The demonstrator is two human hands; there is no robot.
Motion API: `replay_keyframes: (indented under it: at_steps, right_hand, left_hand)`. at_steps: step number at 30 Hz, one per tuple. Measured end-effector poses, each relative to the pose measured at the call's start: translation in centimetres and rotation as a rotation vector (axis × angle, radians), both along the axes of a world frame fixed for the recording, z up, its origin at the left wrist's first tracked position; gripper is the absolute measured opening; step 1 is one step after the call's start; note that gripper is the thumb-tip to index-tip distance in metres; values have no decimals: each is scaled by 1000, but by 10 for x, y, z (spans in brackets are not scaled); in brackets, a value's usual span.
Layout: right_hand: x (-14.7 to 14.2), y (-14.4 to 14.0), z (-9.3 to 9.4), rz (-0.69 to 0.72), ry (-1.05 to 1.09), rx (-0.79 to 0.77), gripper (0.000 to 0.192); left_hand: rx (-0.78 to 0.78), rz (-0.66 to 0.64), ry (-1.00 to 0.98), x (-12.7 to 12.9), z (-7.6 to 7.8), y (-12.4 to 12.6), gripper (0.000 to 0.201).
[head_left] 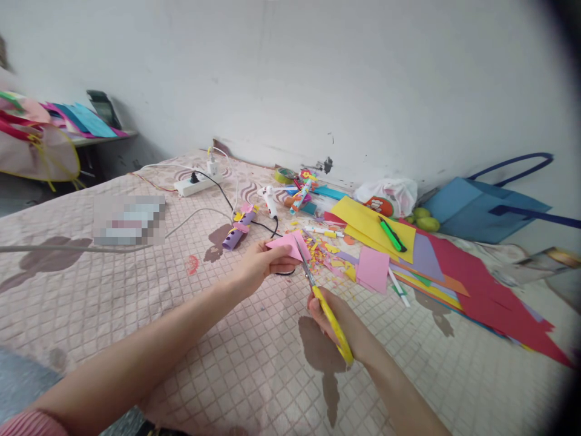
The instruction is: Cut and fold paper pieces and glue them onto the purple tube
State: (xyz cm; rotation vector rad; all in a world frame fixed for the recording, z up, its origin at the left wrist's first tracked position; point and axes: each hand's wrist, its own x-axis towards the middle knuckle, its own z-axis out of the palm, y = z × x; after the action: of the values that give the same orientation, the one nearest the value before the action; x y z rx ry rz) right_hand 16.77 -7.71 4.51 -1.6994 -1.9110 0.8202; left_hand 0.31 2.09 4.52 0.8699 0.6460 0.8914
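Left hand (258,263) pinches a small pink paper piece (287,245) by its near edge, thumb on top, holding it up just above the bed (136,303). Right hand (338,321) is clenched through the loops of yellow-handled scissors (324,303), blades touching the paper's right edge (open or closed, hard to tell at this angle).

Handling, my read: the paper is thin, light and floppy, creases easily, and will sag if held far from the cut line. Best gripped close beside the blades, flat between thumb and fingers. Scissors are rigid, with smooth plastic handles and metal blades.

Surface is a quilted pinkish bedcover with a diamond stitch and brown motifs; soft, not a firm backing.

Around it:
- confetti-like paper scraps (324,251) just beyond the blades
- coloured sheets (408,254) fanned to the right, flat and matte: yellow, red, purple, pink
- green marker (391,235) lying on the yellow sheet
- purple paper roll (236,233) with stuck-on shapes
- white power strip (197,183) with cables, well apart
- blue fabric bag (481,209) against the wall
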Motion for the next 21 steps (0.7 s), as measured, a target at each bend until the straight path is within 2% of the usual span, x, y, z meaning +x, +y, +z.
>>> replay_keyframes:
  at_steps: [13, 21]
  right_hand:
    - [2, 0, -6, -37, 19, -36, 38]
    - [6, 2, -22, -87, 29, -32, 33]
  left_hand:
    - [-14, 3, -7, 0, 2, -1, 16]
    - [-21, 2, -12, 0, 2, 0, 17]
